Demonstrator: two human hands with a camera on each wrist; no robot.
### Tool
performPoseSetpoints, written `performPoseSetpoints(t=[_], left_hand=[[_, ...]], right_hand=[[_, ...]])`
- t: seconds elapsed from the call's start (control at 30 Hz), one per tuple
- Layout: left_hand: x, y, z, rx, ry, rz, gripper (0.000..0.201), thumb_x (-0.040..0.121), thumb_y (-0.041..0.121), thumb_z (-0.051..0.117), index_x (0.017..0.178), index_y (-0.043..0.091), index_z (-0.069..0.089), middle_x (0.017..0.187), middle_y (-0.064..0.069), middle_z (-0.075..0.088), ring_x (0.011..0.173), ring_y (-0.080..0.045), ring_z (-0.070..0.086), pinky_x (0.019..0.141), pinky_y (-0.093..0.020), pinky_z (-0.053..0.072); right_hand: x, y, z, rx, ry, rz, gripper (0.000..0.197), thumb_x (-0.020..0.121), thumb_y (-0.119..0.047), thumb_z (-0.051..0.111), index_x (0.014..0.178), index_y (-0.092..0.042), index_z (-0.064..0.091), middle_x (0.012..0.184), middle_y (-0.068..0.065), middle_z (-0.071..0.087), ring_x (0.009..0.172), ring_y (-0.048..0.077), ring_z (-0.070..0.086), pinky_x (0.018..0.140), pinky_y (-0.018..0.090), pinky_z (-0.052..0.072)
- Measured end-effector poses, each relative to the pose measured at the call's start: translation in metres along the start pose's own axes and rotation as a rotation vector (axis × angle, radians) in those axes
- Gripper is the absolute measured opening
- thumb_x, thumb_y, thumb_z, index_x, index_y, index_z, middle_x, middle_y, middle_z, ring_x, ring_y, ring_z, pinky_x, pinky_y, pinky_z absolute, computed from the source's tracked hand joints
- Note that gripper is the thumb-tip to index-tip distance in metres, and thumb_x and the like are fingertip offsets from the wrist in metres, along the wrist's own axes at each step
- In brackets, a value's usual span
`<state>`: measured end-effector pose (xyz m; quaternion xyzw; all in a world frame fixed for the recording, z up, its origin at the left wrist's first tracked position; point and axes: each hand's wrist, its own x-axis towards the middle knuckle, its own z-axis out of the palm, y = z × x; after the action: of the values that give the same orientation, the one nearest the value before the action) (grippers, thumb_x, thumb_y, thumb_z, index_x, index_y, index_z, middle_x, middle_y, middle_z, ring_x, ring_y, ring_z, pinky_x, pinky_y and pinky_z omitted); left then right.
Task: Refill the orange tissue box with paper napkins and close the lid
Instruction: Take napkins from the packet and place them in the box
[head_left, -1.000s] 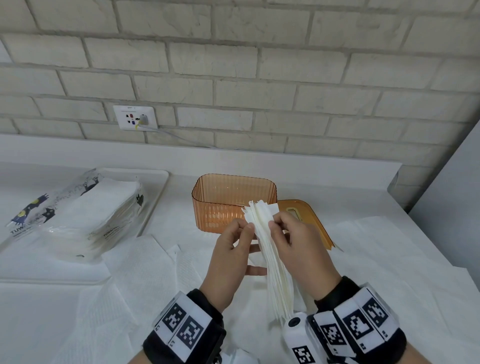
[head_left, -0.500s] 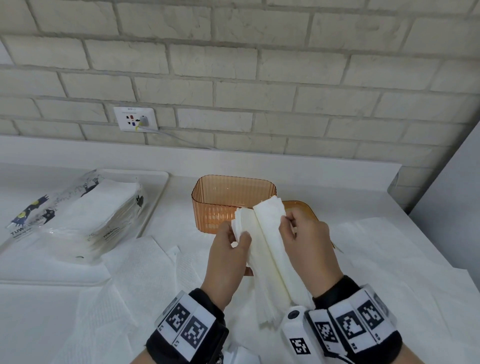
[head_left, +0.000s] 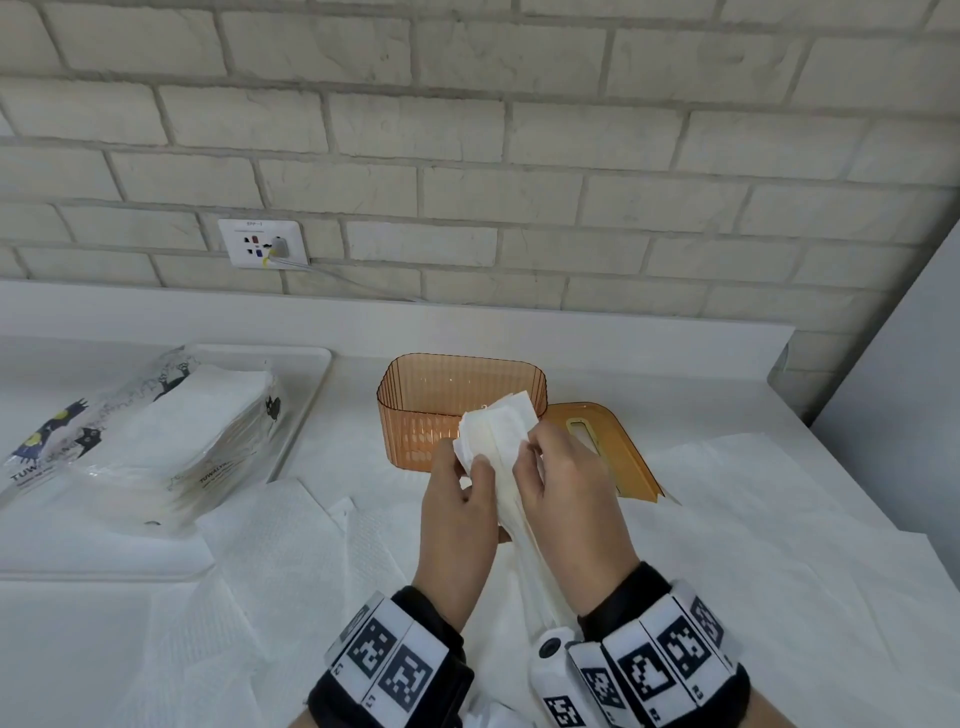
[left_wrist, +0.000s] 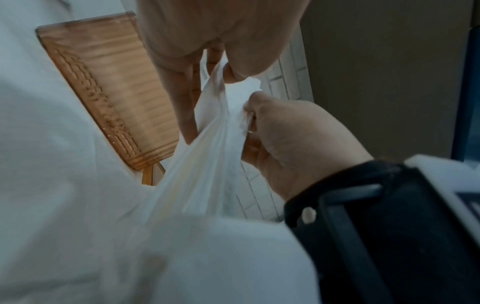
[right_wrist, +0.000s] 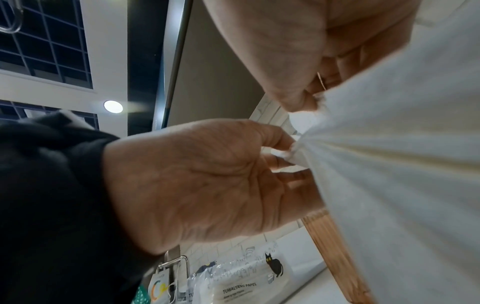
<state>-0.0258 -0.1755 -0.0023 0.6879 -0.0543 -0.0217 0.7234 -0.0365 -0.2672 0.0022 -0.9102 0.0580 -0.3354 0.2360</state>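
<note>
The orange tissue box (head_left: 460, 410) stands open on the counter and looks empty, with its lid (head_left: 602, 447) lying flat to its right. Just in front of the box I hold a stack of white paper napkins (head_left: 498, 441) upright in both hands. My left hand (head_left: 475, 462) pinches the top left part of the stack, which is bent over. My right hand (head_left: 535, 447) grips the right side. In the left wrist view the napkins (left_wrist: 215, 133) hang between both hands beside the box (left_wrist: 116, 92). The right wrist view shows the napkins (right_wrist: 402, 164) pinched by my left hand (right_wrist: 285, 148).
An opened plastic pack of napkins (head_left: 156, 441) lies on a white tray (head_left: 306, 395) at the left. Loose white paper sheets (head_left: 291, 571) cover the counter under my hands. A brick wall with a socket (head_left: 262, 241) runs along the back, and a grey panel (head_left: 909, 389) stands at the right.
The fanned top of the stack was split into two parts, and the left part is now bent over under my left thumb. Both hands stay in front of the box.
</note>
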Motion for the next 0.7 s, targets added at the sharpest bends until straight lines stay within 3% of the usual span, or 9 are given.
performPoseSetpoints(t=[0.07, 0.2, 0.43, 0.57, 0.63, 0.7], left_hand=[[-0.001, 0.001, 0.000, -0.017, 0.021, 0.003, 0.013, 0.100, 0.011, 0.039, 0.103, 0.009, 0.051, 0.073, 0.001, 0.056, 0.060, -0.012, 0.059, 0.049, -0.028, 0.055], [-0.005, 0.003, -0.001, -0.014, 0.038, 0.033, 0.013, 0.100, 0.011, 0.039, 0.099, 0.012, 0.051, 0.067, 0.006, 0.057, 0.065, -0.020, 0.057, 0.052, -0.032, 0.055], [-0.005, 0.007, -0.005, 0.016, 0.068, 0.056, 0.012, 0.100, 0.014, 0.038, 0.101, 0.006, 0.047, 0.077, -0.011, 0.053, 0.069, -0.026, 0.053, 0.059, -0.053, 0.053], [-0.005, 0.006, -0.009, 0.051, 0.104, 0.058, 0.011, 0.099, 0.014, 0.038, 0.093, 0.015, 0.047, 0.079, -0.009, 0.052, 0.070, -0.023, 0.051, 0.062, -0.058, 0.051], [-0.004, 0.004, -0.010, 0.062, 0.117, 0.076, 0.013, 0.099, 0.014, 0.039, 0.090, 0.019, 0.047, 0.077, -0.008, 0.052, 0.069, -0.025, 0.051, 0.062, -0.059, 0.050], [-0.003, 0.002, -0.008, 0.066, 0.114, 0.105, 0.009, 0.099, 0.015, 0.040, 0.094, 0.014, 0.048, 0.076, -0.014, 0.053, 0.064, -0.036, 0.052, 0.060, -0.060, 0.049]], right_hand=[[0.000, -0.002, 0.001, 0.008, 0.005, 0.027, 0.010, 0.083, -0.005, 0.065, 0.076, -0.006, 0.059, 0.065, -0.008, 0.042, 0.051, 0.007, 0.040, 0.047, 0.001, 0.018], [0.000, -0.005, 0.002, 0.014, 0.022, 0.058, 0.009, 0.085, -0.003, 0.062, 0.077, -0.003, 0.057, 0.065, -0.005, 0.040, 0.047, 0.004, 0.033, 0.048, 0.002, 0.015], [0.005, -0.006, -0.002, 0.030, 0.002, 0.094, 0.007, 0.090, -0.003, 0.054, 0.085, 0.001, 0.058, 0.063, -0.004, 0.035, 0.049, -0.004, 0.022, 0.045, 0.010, 0.012], [0.012, 0.008, -0.006, 0.016, -0.063, 0.129, 0.017, 0.097, -0.012, 0.041, 0.094, -0.001, 0.054, 0.061, -0.011, 0.023, 0.051, 0.001, 0.024, 0.044, 0.018, 0.021], [0.013, 0.007, -0.005, 0.000, -0.057, 0.113, 0.017, 0.097, -0.012, 0.041, 0.095, -0.001, 0.054, 0.061, -0.011, 0.024, 0.052, 0.001, 0.025, 0.044, 0.017, 0.020], [0.008, -0.002, -0.003, 0.021, -0.018, 0.039, 0.008, 0.093, -0.006, 0.050, 0.091, 0.000, 0.056, 0.062, -0.010, 0.030, 0.050, 0.000, 0.027, 0.043, 0.012, 0.015]])
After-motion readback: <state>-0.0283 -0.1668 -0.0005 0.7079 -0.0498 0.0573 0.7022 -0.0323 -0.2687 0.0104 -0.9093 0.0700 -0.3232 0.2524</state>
